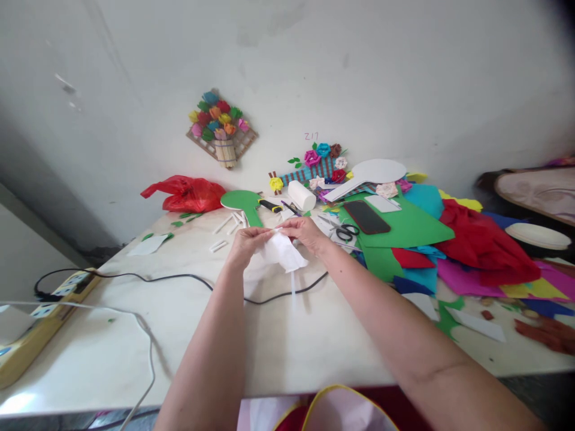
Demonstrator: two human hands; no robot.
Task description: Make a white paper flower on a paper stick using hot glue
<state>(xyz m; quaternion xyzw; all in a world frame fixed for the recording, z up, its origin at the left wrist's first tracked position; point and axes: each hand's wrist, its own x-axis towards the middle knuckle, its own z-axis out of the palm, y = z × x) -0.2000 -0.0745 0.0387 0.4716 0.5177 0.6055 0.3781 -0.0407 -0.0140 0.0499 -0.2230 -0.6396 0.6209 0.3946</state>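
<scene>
A piece of white tissue-like paper (287, 254) hangs between my two hands above the middle of the table. My left hand (248, 244) pinches its upper left edge, and my right hand (303, 232) pinches it at the top right, the fingertips of both hands almost meeting. The paper droops in soft folds below the fingers. Beyond my hands lie a green paddle-shaped piece (245, 203), several short white rolled sticks (242, 219) and a yellow-and-black cutter (269, 206). Black-handled scissors (347, 231) rest just right of my right hand.
A white roll (302, 196) and a dark phone (366, 216) lie at the back among coloured sheets. A red plastic bag (188, 193) sits back left. A black cable (179, 276) crosses the table from a power strip (45, 323). Paper flowers (220, 123) hang on the wall.
</scene>
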